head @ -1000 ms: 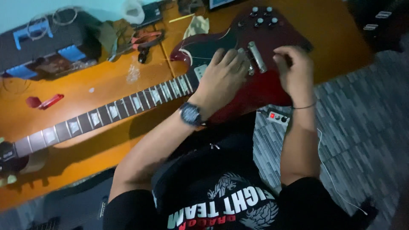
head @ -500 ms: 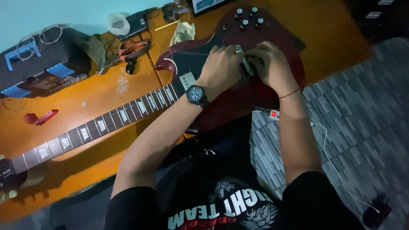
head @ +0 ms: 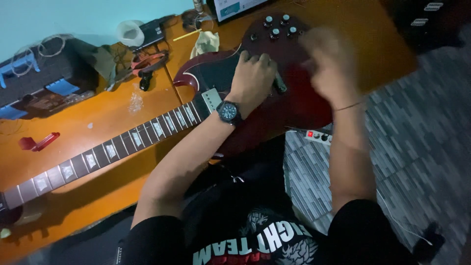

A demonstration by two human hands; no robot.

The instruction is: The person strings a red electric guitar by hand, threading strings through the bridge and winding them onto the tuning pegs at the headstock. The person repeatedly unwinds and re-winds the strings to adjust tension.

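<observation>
The dark red electric guitar (head: 294,105) lies flat on the orange table (head: 98,127), body toward the person and neck (head: 113,149) running out to the person's left. The left hand (head: 252,73) rests palm-down on the body with its fingers curled over the bridge area; it presses the instrument down rather than gripping any separate part. A metal bridge piece (head: 279,84) shows just beside its knuckles. The right hand (head: 333,61) hovers above the lower part of the body and is motion-blurred; whether it is open or closed cannot be told, nor whether it holds anything.

Judged from this, the step in hand is work at the bridge hardware, with the left hand steadying the body. The next move calls for a precise placing of the right hand at the bridge.

Four control knobs (head: 278,27) sit just beyond the hands. Pliers with red grips (head: 147,66), a crumpled cloth (head: 206,43), a red clip (head: 39,142) and a dark case (head: 44,81) lie well apart on the table. Nothing obstructs the bridge.
</observation>
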